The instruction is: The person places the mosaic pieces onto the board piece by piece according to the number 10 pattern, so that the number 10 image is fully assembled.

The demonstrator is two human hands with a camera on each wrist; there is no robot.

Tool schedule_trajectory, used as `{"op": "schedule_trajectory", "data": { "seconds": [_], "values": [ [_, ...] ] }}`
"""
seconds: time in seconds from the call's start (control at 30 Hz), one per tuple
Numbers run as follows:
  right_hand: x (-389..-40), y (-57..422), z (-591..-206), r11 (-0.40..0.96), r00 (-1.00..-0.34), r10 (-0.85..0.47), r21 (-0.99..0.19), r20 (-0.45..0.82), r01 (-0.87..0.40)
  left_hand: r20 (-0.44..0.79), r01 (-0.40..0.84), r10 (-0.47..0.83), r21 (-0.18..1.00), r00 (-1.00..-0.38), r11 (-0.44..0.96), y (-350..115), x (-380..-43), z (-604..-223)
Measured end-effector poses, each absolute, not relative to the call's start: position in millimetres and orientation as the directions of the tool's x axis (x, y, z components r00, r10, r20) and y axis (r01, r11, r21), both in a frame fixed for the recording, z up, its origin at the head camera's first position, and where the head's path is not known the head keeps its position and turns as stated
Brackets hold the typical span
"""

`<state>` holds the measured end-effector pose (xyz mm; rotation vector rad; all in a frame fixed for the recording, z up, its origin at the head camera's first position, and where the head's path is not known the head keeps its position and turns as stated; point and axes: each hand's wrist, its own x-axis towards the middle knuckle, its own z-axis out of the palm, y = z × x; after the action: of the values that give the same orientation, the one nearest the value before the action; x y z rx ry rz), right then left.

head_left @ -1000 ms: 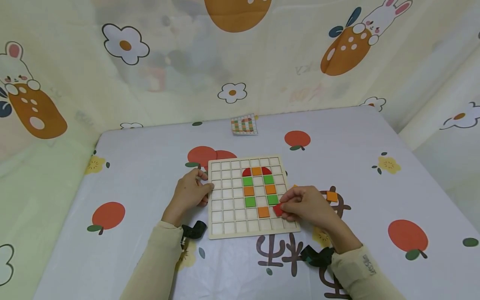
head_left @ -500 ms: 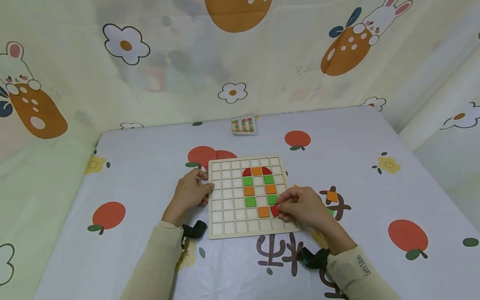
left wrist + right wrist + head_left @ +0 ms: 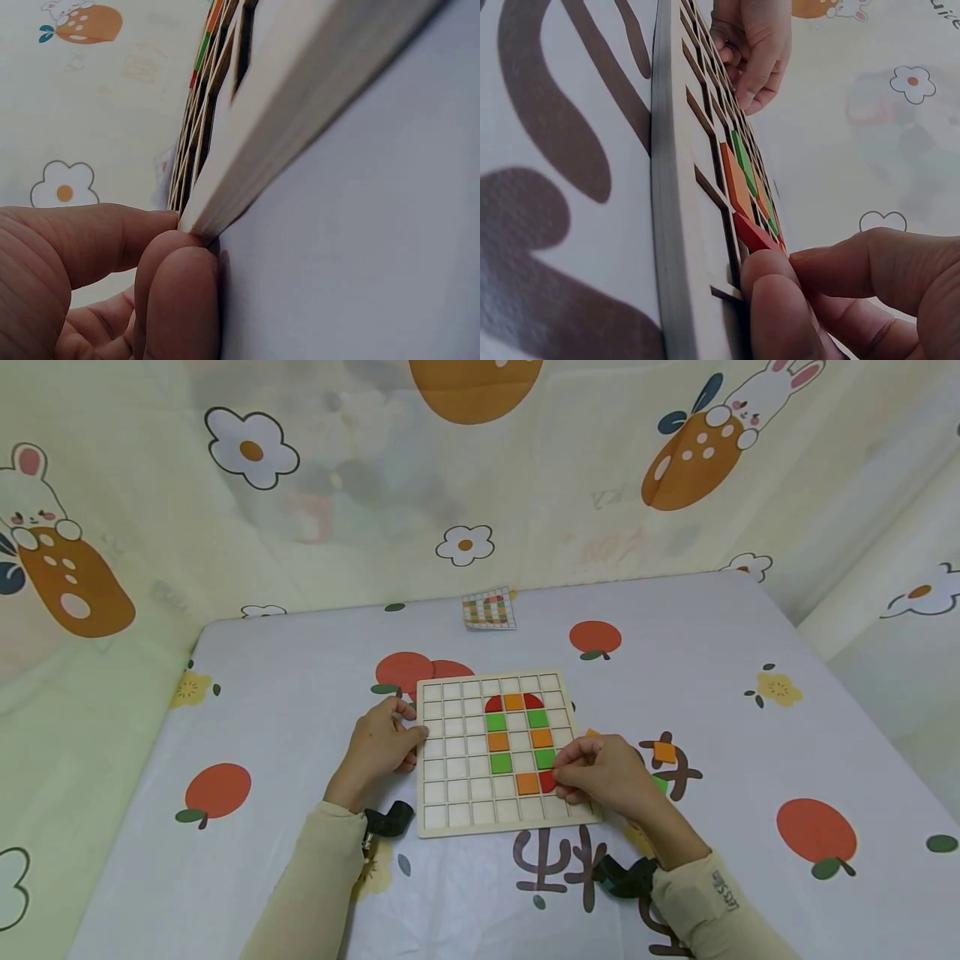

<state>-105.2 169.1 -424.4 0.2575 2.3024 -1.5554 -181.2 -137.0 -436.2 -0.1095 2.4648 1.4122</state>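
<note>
A pale wooden grid board [image 3: 457, 772] lies on the table, with orange, green and red tiles in some of its cells. My left hand [image 3: 381, 742] pinches the board's left edge, thumb and fingertips meeting at the frame in the left wrist view. Over the board's lower right part, my right hand [image 3: 609, 772] holds a red tile [image 3: 548, 782] between thumb and fingers. That tile sits at the cell just right of an orange tile [image 3: 527, 784] and below a green tile [image 3: 544, 759]. In the right wrist view the red tile [image 3: 754, 233] slants slightly, its near end covered by fingertips.
A small printed pattern card [image 3: 489, 610] lies near the table's back edge. Right of the board are a loose orange tile [image 3: 664, 752] and a green tile [image 3: 661, 784] partly behind the right wrist. A patterned curtain [image 3: 360, 527] rises behind the table.
My right hand has shifted slightly left with the red tile, which has turned and now lines up beside the orange tile. My left hand and the board stay put.
</note>
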Motion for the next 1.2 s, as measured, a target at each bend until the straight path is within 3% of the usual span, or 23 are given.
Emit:
{"op": "schedule_trajectory", "data": {
  "seconds": [0.87, 1.03, 1.2],
  "values": [
    [-99.4, 172.5, -419.1, 0.389, -0.940, -0.031, -0.870, -0.341, 0.303, -0.298, -0.217, 0.080, 0.830, -0.951, 0.513, -136.9, -182.1, -437.0],
    [-91.4, 189.1, -413.9, 0.442, -0.954, -0.015, -0.857, -0.300, 0.263, -0.301, -0.218, 0.092, 0.840, -0.949, 0.497, -137.4, -182.2, -435.1],
    [-78.0, 211.4, -411.7, 0.579, -0.963, 0.034, -0.781, -0.267, 0.237, -0.310, -0.225, 0.091, 0.836, -0.946, 0.501, -137.9, -182.3, -434.3]
  ]
}}
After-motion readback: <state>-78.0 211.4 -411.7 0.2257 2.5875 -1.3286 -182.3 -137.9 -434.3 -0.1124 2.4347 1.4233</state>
